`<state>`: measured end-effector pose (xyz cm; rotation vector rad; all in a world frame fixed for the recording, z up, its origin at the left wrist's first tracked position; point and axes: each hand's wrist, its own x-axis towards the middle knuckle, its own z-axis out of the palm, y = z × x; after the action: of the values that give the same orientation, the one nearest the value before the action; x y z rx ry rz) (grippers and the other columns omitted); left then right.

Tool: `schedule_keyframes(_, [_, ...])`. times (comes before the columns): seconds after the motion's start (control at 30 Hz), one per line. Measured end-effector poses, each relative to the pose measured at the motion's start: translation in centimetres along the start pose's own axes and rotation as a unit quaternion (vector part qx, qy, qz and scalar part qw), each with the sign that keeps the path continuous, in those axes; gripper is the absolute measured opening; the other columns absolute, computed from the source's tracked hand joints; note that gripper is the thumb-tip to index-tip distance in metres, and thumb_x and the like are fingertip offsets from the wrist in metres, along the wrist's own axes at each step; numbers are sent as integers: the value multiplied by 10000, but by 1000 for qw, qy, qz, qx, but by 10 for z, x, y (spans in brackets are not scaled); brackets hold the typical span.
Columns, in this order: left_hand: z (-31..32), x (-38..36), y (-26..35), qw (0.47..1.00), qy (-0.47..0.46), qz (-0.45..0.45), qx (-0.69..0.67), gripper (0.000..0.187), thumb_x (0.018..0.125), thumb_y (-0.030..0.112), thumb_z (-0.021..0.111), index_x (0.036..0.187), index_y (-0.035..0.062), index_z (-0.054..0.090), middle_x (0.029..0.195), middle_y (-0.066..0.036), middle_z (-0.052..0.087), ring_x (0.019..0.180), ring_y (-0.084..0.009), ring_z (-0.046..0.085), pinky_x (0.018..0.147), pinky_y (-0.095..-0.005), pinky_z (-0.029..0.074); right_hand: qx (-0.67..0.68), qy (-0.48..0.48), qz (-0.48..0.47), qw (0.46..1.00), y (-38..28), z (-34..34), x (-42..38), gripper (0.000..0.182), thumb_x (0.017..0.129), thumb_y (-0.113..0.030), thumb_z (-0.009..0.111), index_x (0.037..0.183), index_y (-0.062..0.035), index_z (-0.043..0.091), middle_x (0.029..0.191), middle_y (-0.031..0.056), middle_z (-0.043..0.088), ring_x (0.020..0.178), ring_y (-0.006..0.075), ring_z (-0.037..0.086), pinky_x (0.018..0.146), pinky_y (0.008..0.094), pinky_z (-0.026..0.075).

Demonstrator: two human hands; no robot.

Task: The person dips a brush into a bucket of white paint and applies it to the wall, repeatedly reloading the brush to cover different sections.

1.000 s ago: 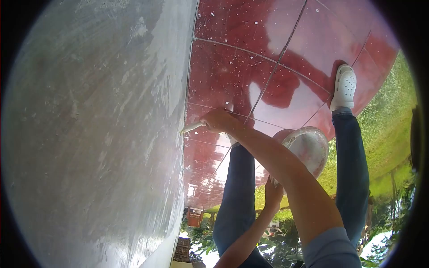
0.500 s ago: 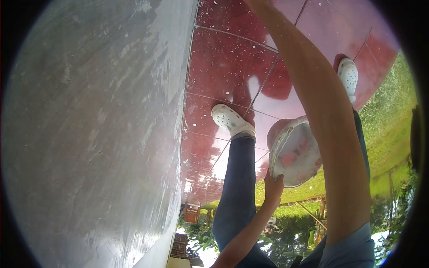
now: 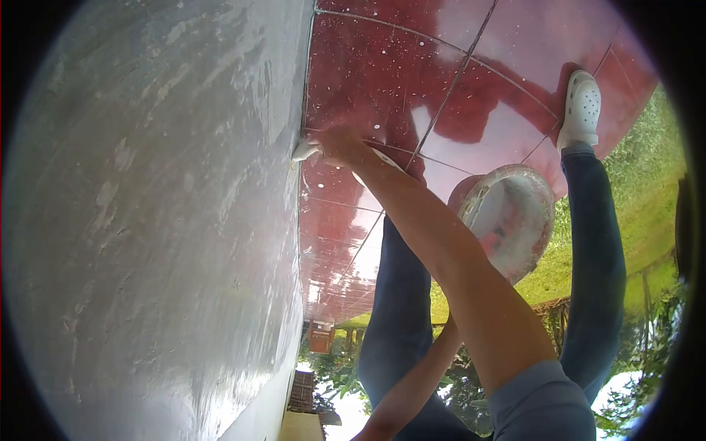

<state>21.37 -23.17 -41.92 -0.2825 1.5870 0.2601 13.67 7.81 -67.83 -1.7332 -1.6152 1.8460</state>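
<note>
My right hand (image 3: pixel 340 145) is closed on a small white flat tool (image 3: pixel 305 151), whose edge meets the foot of the grey, smeared wall (image 3: pixel 162 220), right where it joins the floor. Motion blurs the fingers. Across the view runs my right forearm, covering most of my left hand. From below, my left forearm (image 3: pixel 412 389) reaches to the lower side of a round bucket (image 3: pixel 548 209), its mouth tilted toward me. Pale residue crusts the bucket's rim and inner wall, with reddish patches at its bottom.
Glossy red floor tiles (image 3: pixel 368 70) with white specks lie along the wall. A white clog (image 3: pixel 582 110) is on my right foot; my left clog (image 3: pixel 386 160) is partly behind my forearm. Grass (image 3: pixel 625 213) borders the tiles. A reddish-brown wooden object (image 3: pixel 321 338) stands far back.
My right hand has come from the top of the view down and left to the wall's foot. The bucket has shifted slightly right, and my left hand has passed behind my right arm.
</note>
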Motion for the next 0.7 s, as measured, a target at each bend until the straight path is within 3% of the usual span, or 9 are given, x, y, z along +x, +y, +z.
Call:
schedule_keyframes(0.13, [42,-12,62,972,96,26,214,540,823,7,545,1354,-37,461,1125,-136,626,1008,-212,597,894,-315,458,-74,103,-48,991,38,-202,22,375,921,-254,596,1294,-256,628,1173,65,688,1082,280,649,914,434,523])
schedule_keyframes(0.23, [40,-12,62,963,113,31,242,543,808,-9,534,1346,-42,470,1131,-152,626,1025,-232,598,908,-319,451,-55,261,-45,963,79,-300,14,384,963,-159,477,1320,-75,593,1239,164,654,1151,241,616,995,327,455])
schedule_keyframes(0.33, [40,-10,63,964,103,67,236,532,803,-17,532,1331,-43,479,1128,-150,628,1027,-236,598,906,-326,452,188,514,-159,821,126,-335,49,414,985,-108,424,1360,46,506,1271,184,629,1223,221,565,1046,319,407])
schedule_keyframes(0.43, [44,-11,71,967,111,38,228,528,799,-23,528,1325,-40,484,1127,-146,628,1034,-218,596,904,-315,449,380,581,-134,707,61,-329,26,428,1002,-133,412,1393,31,474,1313,197,600,1215,221,564,1049,323,403])
schedule_keyframes(0.47, [46,-11,74,968,119,33,219,519,797,-24,528,1314,-37,490,1117,-138,627,1015,-206,597,881,-308,453,264,603,-131,742,66,-309,40,444,1014,-152,408,1419,29,436,1348,211,567,1223,227,552,1053,312,394])
schedule_keyframes(0.5, [47,-13,75,969,127,27,211,510,795,-26,527,1304,-33,496,1107,-130,627,996,-194,598,857,-301,457,304,541,-106,777,50,-274,39,472,1012,-164,413,1451,9,402,1399,205,524,1293,227,504,1054,303,391])
schedule_keyframes(0.53, [48,-13,74,969,132,38,203,469,818,-21,546,1285,-24,508,1056,-108,627,915,-164,598,786,-287,468,168,365,55,914,6,-253,7,381,991,-277,502,1355,-180,565,1210,172,649,1106,378,616,931,395,487])
schedule_keyframes(0.6, [23,6,43,980,119,58,146,427,851,2,562,1276,-17,513,1035,-95,623,880,-152,594,754,-286,471,325,448,-37,832,-16,-133,6,447,1023,-259,460,1430,-75,447,1196,283,608,1098,382,621,927,371,472])
schedule_keyframes(0.7, [5,6,22,997,64,26,30,359,945,89,587,1286,3,515,1054,-86,626,908,-142,606,775,-284,485,321,147,9,935,-23,-30,-65,423,1003,-213,475,1409,-94,480,1070,260,654,891,395,674,796,421,517])
